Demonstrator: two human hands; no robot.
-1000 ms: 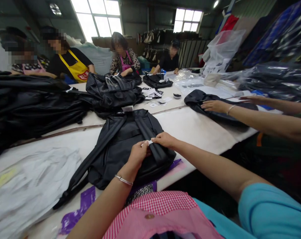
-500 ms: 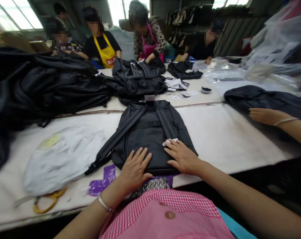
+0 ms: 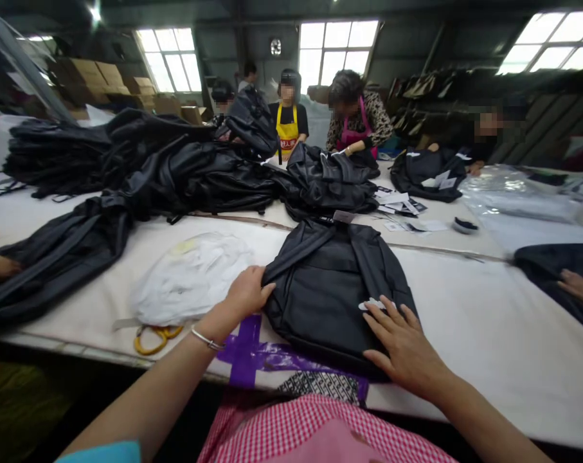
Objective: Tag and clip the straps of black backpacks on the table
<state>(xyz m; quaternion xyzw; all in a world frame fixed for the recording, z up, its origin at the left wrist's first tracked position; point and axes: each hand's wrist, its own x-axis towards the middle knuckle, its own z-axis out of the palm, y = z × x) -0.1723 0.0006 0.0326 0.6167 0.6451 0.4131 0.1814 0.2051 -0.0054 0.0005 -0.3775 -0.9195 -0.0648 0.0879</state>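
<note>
A flat black backpack (image 3: 330,283) lies straps-up on the white table (image 3: 465,321) in front of me. My left hand (image 3: 245,292) grips its left edge, fingers curled over the fabric beside the strap. On the lower right corner of the bag rests my right hand (image 3: 402,344), flat with fingers spread. A small white tag (image 3: 371,303) lies just beyond those fingertips.
A white plastic bag (image 3: 189,276) and yellow-handled scissors (image 3: 156,334) lie at the left. Purple tape (image 3: 252,350) marks the table edge. Heaps of black backpacks (image 3: 141,167) fill the far left. Several people work across the table; a co-worker's hand (image 3: 578,286) rests on a dark bag at the right.
My hands left the strap and pressed flat on the bag. The left hand then slid to the bag's left edge and closed on it. My view swung left.
</note>
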